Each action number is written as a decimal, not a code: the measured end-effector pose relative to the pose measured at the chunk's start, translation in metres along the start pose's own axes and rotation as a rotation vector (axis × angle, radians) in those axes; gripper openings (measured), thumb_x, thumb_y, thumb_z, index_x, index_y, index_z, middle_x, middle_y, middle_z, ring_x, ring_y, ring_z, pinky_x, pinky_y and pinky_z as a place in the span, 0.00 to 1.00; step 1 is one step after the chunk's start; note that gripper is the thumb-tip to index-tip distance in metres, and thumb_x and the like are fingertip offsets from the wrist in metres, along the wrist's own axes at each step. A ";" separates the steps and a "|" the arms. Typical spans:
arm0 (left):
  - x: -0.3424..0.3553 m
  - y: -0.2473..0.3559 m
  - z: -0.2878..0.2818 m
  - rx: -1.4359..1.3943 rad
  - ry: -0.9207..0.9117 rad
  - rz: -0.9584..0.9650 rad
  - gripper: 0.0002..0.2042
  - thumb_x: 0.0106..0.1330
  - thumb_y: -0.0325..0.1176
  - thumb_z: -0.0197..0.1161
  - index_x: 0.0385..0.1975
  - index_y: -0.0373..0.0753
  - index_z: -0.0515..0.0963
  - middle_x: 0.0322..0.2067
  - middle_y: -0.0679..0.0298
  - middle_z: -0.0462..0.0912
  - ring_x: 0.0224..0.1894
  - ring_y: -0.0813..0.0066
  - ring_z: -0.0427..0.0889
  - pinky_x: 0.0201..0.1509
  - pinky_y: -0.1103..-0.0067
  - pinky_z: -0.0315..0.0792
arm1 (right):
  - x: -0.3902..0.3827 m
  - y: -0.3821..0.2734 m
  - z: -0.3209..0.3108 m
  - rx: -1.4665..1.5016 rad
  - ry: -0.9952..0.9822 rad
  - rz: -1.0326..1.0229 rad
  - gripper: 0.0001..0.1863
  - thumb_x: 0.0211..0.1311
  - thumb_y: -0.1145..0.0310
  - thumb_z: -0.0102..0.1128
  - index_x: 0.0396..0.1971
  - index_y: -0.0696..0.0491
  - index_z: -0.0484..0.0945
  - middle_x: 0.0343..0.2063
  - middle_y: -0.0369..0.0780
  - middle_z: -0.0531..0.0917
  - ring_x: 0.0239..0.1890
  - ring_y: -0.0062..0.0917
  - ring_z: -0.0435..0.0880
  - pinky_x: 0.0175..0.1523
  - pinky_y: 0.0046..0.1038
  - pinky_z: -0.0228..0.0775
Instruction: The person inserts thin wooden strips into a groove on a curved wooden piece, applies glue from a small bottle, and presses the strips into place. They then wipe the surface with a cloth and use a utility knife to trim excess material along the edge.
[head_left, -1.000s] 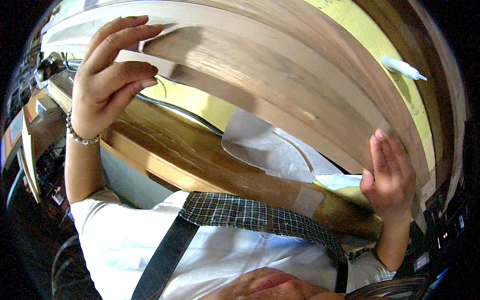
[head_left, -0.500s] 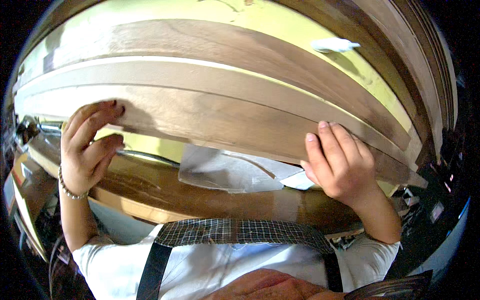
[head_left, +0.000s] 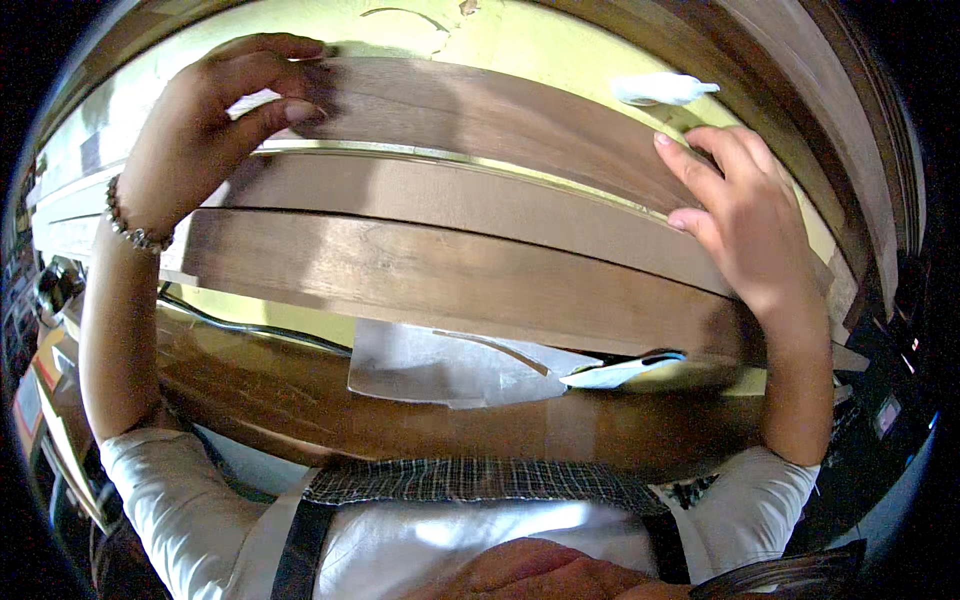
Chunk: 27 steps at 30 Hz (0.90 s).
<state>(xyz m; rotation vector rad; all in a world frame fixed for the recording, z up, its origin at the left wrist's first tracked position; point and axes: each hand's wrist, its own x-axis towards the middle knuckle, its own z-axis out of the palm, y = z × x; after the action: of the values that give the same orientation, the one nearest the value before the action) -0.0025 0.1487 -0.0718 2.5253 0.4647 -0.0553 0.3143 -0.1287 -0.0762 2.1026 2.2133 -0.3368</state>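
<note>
Lying crosswise beyond two nearer boards (head_left: 470, 275), the brown wooden strip (head_left: 520, 115) runs from the left hand (head_left: 215, 115) at its left to the right hand (head_left: 745, 200) at its right, neither nearer. The left is half curled, its hold unclear from here; the right looks loosely spread, gripping nothing visible.

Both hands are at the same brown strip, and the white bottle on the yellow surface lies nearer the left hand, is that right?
Not quite: the white bottle on the yellow surface lies nearer the right hand than the left hand, as the head view shows. Both hands are indeed at the same brown strip.
</note>
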 end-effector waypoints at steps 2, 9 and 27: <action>0.006 -0.010 0.011 -0.035 -0.040 0.057 0.05 0.63 0.30 0.66 0.32 0.34 0.81 0.50 0.54 0.83 0.50 0.61 0.82 0.53 0.71 0.75 | 0.001 0.001 -0.002 -0.057 -0.064 0.001 0.36 0.43 0.69 0.75 0.59 0.46 0.78 0.45 0.41 0.80 0.51 0.38 0.78 0.56 0.35 0.73; -0.005 -0.024 0.004 -0.076 0.026 -0.007 0.04 0.63 0.27 0.64 0.31 0.32 0.79 0.57 0.55 0.79 0.53 0.65 0.80 0.52 0.75 0.76 | -0.007 0.029 -0.007 0.134 -0.118 -0.013 0.43 0.45 0.72 0.73 0.67 0.46 0.68 0.45 0.44 0.76 0.50 0.43 0.76 0.57 0.38 0.71; -0.016 -0.046 -0.004 0.028 -0.003 -0.106 0.08 0.66 0.31 0.63 0.37 0.32 0.81 0.62 0.55 0.74 0.60 0.62 0.76 0.62 0.72 0.70 | 0.005 0.039 0.009 0.135 0.024 0.129 0.42 0.37 0.77 0.76 0.60 0.49 0.72 0.52 0.44 0.75 0.54 0.42 0.77 0.58 0.36 0.73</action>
<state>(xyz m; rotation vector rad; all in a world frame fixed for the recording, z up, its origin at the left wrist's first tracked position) -0.0338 0.1817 -0.0900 2.5258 0.5999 -0.1057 0.3516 -0.1236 -0.0899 2.3159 2.1090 -0.4660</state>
